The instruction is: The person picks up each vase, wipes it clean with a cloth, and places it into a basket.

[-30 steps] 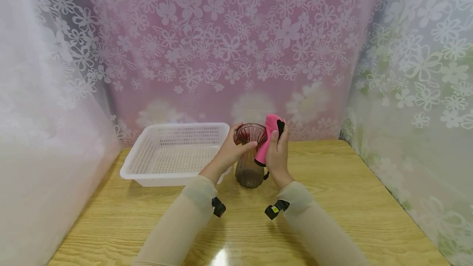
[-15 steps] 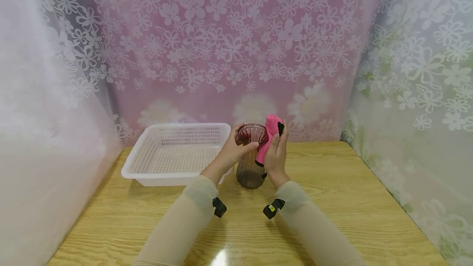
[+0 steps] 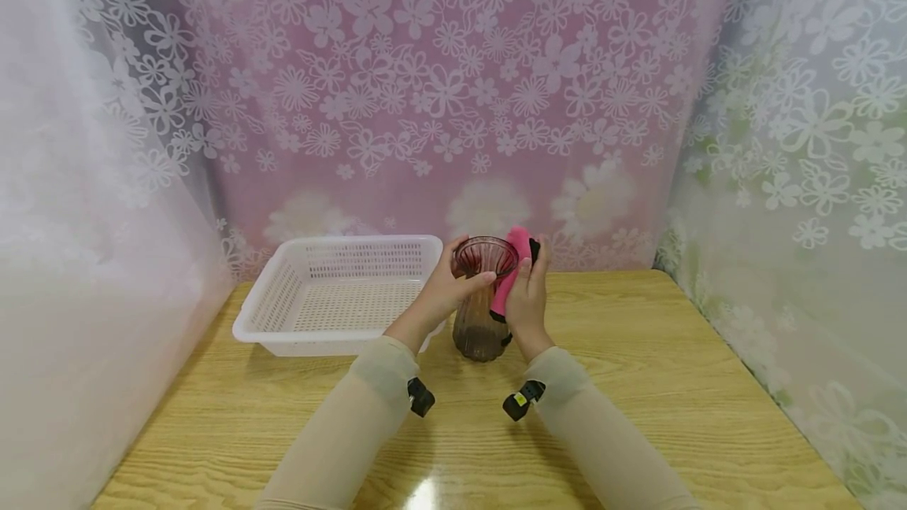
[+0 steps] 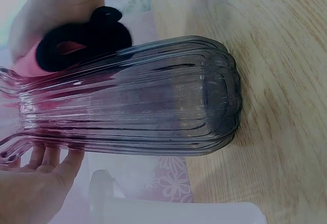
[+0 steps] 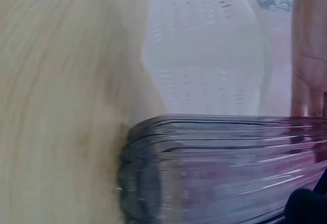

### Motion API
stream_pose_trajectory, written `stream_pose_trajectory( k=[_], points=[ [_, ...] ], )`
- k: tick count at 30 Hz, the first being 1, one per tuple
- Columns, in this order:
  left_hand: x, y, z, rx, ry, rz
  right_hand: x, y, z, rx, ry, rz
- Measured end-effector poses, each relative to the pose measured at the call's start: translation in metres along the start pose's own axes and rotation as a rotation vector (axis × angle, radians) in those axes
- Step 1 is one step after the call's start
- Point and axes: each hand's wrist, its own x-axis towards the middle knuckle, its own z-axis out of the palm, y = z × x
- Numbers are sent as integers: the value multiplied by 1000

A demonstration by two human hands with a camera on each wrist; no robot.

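A ribbed glass vase (image 3: 480, 329), pinkish at its flared rim and grey toward the base, stands upright with its base at the tabletop. My left hand (image 3: 445, 290) grips it just below the rim from the left, thumb across the near side. On the opposite side, my right hand (image 3: 527, 301) holds a pink cloth (image 3: 507, 290) with black edging against the upper wall of the glass. In the left wrist view the cloth's black edge (image 4: 84, 45) forms a rolled opening with a small loop. The left fingers (image 4: 51, 157) lie along the vase's neck there.
A white perforated plastic basket (image 3: 333, 345) sits left of the vase, close beside my left forearm. The wooden table (image 3: 638, 384) ends at a pink floral curtain (image 3: 425, 132) behind, with pale curtains on both sides.
My right hand and the pink cloth have shifted slightly down and to the left along the vase's side. The left hand keeps its grip, and the vase stays nearly where it was.
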Motion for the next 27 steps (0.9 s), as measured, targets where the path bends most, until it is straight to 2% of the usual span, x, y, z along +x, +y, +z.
stream_pose_trajectory(
  k=[4, 13, 21, 27],
  points=[
    [0, 0, 0, 5, 8, 2, -3, 6, 0, -32, -33, 34],
    [1, -1, -1, 4, 9, 5, -5, 6, -1, -66, -68, 42],
    [0, 0, 0, -20, 11, 10, -9, 6, -5, -134, -141, 68],
    [0, 0, -1, -18, 5, 10, -12, 9, -8, -137, -172, 91]
  ],
)
